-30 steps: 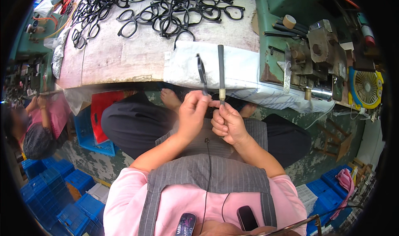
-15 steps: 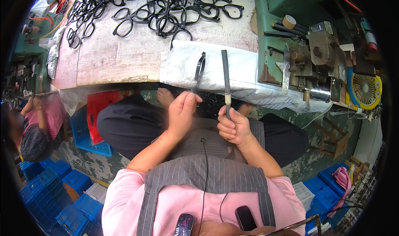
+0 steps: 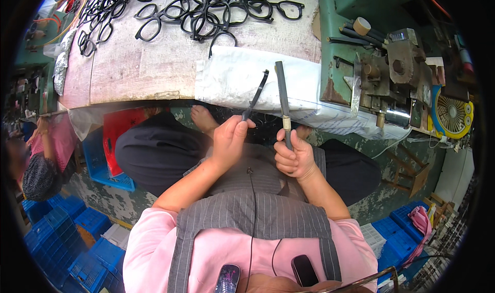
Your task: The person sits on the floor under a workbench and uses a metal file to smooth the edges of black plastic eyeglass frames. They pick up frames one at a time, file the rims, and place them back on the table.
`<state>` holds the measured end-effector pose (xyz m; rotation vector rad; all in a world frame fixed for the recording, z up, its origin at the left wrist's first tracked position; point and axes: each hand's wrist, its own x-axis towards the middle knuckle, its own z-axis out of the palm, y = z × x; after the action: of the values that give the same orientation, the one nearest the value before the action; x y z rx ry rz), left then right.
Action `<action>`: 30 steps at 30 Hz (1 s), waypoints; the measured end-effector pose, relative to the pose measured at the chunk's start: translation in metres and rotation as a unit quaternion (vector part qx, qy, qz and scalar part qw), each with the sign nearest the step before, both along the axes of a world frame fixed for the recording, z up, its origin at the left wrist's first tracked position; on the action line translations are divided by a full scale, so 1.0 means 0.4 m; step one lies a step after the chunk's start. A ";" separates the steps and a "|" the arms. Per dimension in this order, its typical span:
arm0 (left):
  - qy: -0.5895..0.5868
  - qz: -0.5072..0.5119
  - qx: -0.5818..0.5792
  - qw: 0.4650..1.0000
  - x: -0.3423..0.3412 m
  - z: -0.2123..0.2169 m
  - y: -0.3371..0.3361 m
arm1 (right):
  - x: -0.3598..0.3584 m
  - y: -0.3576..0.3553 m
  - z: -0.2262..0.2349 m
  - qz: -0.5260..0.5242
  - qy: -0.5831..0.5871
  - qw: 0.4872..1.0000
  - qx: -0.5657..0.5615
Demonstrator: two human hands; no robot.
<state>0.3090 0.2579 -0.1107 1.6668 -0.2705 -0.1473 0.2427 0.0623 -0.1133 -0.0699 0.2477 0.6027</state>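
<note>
Pinched in the fingertips of my left hand [image 3: 230, 142] is a black eyeglass frame [image 3: 257, 93]. It appears nearly edge-on, slanting up and to the right over the edge of the white sheet [image 3: 221, 79]. Closed round a dark grip, my right hand [image 3: 296, 156] holds a long, flat grey file [image 3: 281, 87] with a pale band above the grip. The file points away from me, almost upright in the picture. A small gap separates the frame's upper end from the file.
Many black eyeglass frames [image 3: 211, 12] lie heaped on the worn bench [image 3: 139, 61]. At right stand a metal clamp-like machine [image 3: 405, 61] and a yellow-and-blue fan [image 3: 451, 111]. Blue crates [image 3: 95, 222] and a wooden stool [image 3: 412, 172] are on the floor. Another person [image 3: 44, 159] sits at far left.
My left hand has turned the eyeglass frame from showing a narrow loop to nearly edge-on, and its upper end has swung right toward the file. My right hand has shifted slightly.
</note>
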 end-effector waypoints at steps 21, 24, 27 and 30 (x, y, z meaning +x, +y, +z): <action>-0.184 -0.015 0.089 0.979 0.025 -0.044 0.002 | 0.041 0.048 0.133 0.071 -0.314 0.417 -0.850; -0.167 -0.004 0.073 0.983 0.025 -0.044 0.001 | 0.045 0.052 0.145 0.059 -0.322 0.400 -0.856; -0.158 -0.003 0.058 0.986 0.025 -0.047 0.001 | 0.019 0.046 0.166 0.131 -0.291 0.413 -0.853; -0.193 -0.011 0.068 0.979 0.031 -0.058 0.001 | 0.013 0.043 0.161 0.116 -0.298 0.398 -0.860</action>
<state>0.3213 0.2582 -0.1338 1.8232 -0.5817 0.1470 0.2479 0.0796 -0.0491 -2.4106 0.0440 0.2928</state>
